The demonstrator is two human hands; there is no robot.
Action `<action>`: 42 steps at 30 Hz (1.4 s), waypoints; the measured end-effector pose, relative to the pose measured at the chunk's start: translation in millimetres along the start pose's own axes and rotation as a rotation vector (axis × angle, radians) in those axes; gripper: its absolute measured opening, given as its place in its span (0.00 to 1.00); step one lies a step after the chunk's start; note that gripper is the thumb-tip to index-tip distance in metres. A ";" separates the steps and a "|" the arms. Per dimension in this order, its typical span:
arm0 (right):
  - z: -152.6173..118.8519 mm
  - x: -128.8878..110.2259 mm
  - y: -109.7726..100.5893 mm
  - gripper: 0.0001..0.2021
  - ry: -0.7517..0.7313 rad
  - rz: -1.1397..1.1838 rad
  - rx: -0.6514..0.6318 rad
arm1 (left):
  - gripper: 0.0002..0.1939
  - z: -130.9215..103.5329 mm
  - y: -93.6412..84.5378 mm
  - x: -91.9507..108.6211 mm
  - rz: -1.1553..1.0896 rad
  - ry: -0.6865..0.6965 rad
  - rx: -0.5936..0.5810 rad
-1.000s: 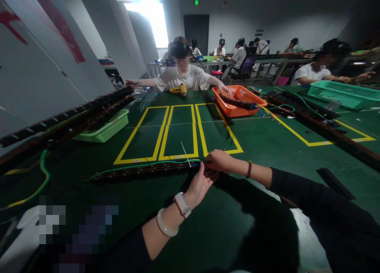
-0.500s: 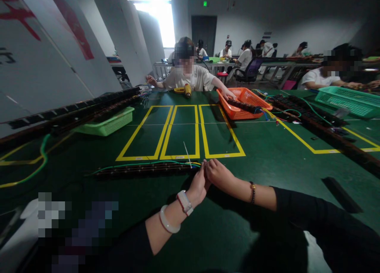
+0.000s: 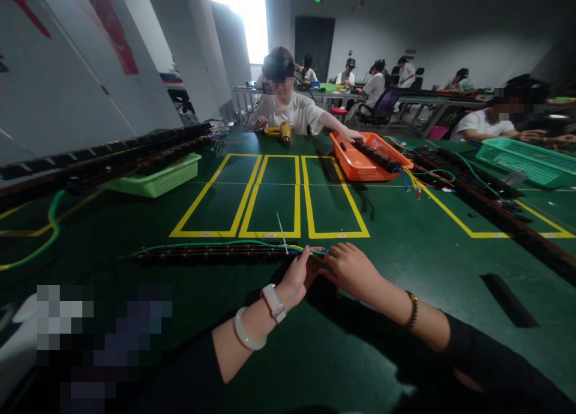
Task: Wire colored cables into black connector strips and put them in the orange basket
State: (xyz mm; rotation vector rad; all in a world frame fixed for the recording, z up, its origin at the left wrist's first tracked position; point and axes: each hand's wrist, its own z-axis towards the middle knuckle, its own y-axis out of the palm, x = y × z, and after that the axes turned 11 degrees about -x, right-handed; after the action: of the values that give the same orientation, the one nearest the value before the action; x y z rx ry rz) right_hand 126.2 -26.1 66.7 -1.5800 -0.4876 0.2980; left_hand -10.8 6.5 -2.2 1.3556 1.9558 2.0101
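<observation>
A long dark strip (image 3: pixel 216 253) with a green wire along it lies crosswise on the green table (image 3: pixel 279 366). At its right end, my left hand (image 3: pixel 297 277) is closed on a bundle of green, yellow and blue wires (image 3: pixel 294 248). My right hand (image 3: pixel 353 270), fingers curled, grips the same wires just to the right. The wire ends are mostly hidden under my fingers. A thin white cable tie (image 3: pixel 282 233) stands up from the strip's right end, beside my left hand.
Yellow tape frames (image 3: pixel 298 198) mark the table ahead. A person's hand (image 3: pixel 353 135) reaches into an orange basket (image 3: pixel 366 173) beyond them. A green basket (image 3: pixel 164 177) and dark strips (image 3: pixel 90 162) stand left. A yellow heat gun (image 3: pixel 285 133) lies at the far edge; a black piece (image 3: pixel 508 299) lies right.
My right hand has moved right, away from my left hand, and wires now show between them. The person opposite has drawn their other hand inward.
</observation>
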 end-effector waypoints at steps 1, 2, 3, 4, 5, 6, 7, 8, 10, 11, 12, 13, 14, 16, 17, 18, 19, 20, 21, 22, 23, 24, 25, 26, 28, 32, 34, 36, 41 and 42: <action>-1.2 -1.6 5.7 0.11 -0.002 -0.011 -0.002 | 0.14 0.1 -1.0 -0.2 0.011 -0.008 -0.002; -1.8 -3.2 11.9 0.10 -0.003 -0.026 0.000 | 0.14 0.1 -1.7 -0.3 0.016 -0.017 -0.003; -1.9 -4.6 18.1 0.10 -0.003 -0.045 0.006 | 0.14 0.1 -2.1 -0.4 0.018 -0.021 0.000; -1.5 -5.9 23.9 0.09 -0.002 -0.069 0.013 | 0.13 0.1 -2.3 -0.5 0.016 -0.021 0.005; -0.8 -7.0 28.9 0.09 0.001 -0.093 0.016 | 0.13 0.1 -2.2 -0.7 0.013 -0.016 0.012; 0.1 -8.1 33.0 0.09 0.006 -0.116 0.014 | 0.13 0.1 -2.0 -0.9 0.011 -0.008 0.019; 1.3 -9.1 35.8 0.09 0.012 -0.133 0.003 | 0.13 0.2 -1.9 -1.3 0.009 0.001 0.027; 2.6 -10.0 37.2 0.10 0.022 -0.142 -0.015 | 0.13 0.4 -1.9 -1.7 0.007 0.010 0.036; 5.3 -11.3 35.5 0.10 0.050 -0.129 -0.057 | 0.12 0.9 -2.0 -2.4 0.003 0.018 0.054; 6.5 -11.4 32.4 0.10 0.064 -0.101 -0.083 | 0.11 1.0 -2.0 -2.6 -0.001 0.019 0.061; 7.6 -10.7 28.1 0.09 0.074 -0.058 -0.113 | 0.11 0.9 -1.7 -2.5 -0.006 0.017 0.067; 8.5 -9.2 22.7 0.09 0.088 -0.004 -0.144 | 0.10 0.7 -1.2 -2.1 -0.009 0.015 0.071; 9.3 -6.6 16.7 0.08 0.105 0.053 -0.172 | 0.11 0.2 -0.3 -1.5 -0.013 0.013 0.068; 11.0 1.5 4.8 0.08 0.148 0.147 -0.202 | 0.12 -1.4 2.4 0.0 -0.021 0.011 0.054; 12.4 6.8 -0.4 0.08 0.172 0.173 -0.196 | 0.13 -2.5 3.9 0.8 -0.024 0.008 0.048; 14.5 12.7 -4.6 0.08 0.197 0.187 -0.175 | 0.14 -3.6 5.4 1.4 -0.026 0.007 0.044; 17.5 18.9 -7.5 0.09 0.216 0.195 -0.145 | 0.14 -4.6 6.6 1.7 -0.023 0.011 0.046; 21.5 25.1 -9.2 0.10 0.227 0.198 -0.111 | 0.13 -5.5 7.5 1.9 -0.018 0.017 0.050; 26.6 30.9 -9.6 0.10 0.234 0.198 -0.077 | 0.12 -6.1 7.9 1.8 -0.011 0.022 0.055; 32.6 36.1 -8.9 0.11 0.233 0.197 -0.047 | 0.10 -6.3 7.9 1.7 -0.006 0.027 0.060; 39.5 40.5 -7.2 0.11 0.228 0.193 -0.025 | 0.09 -6.3 7.4 1.4 -0.003 0.028 0.062; 47.0 43.9 -4.8 0.11 0.220 0.183 -0.014 | 0.08 -5.9 6.6 1.2 -0.001 0.023 0.060; 54.8 46.3 -1.7 0.11 0.213 0.167 -0.012 | 0.08 -5.2 5.5 1.0 -0.002 0.014 0.053; 62.8 47.8 1.6 0.11 0.209 0.147 -0.018 | 0.09 -4.4 4.4 0.8 0.000 0.005 0.043; 78.4 48.6 8.6 0.12 0.204 0.103 -0.049 | 0.10 -2.7 2.2 0.7 0.012 -0.008 0.028; 102.6 48.1 20.8 0.12 0.181 0.042 -0.095 | 0.09 -0.6 0.1 0.2 0.024 -0.006 0.034; 109.0 49.9 25.3 0.12 0.164 0.030 -0.091 | 0.09 -0.6 -0.1 0.0 0.019 -0.004 0.024; 110.7 53.2 28.1 0.12 0.150 0.026 -0.084 | 0.09 -0.8 -0.4 0.0 0.020 -0.006 0.018; 91.8 59.8 24.7 0.10 0.086 0.124 -0.037 | 0.09 -1.1 -0.3 0.8 0.028 -0.010 0.040; 84.8 59.6 22.1 0.10 0.067 0.172 -0.013 | 0.09 -1.3 0.3 1.1 0.026 -0.010 0.039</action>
State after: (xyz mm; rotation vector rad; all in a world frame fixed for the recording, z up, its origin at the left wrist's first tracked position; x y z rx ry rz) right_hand 140.8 76.6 44.7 -1.6427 -0.3030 0.3714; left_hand -12.0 6.0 -1.2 1.4037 1.9934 1.9826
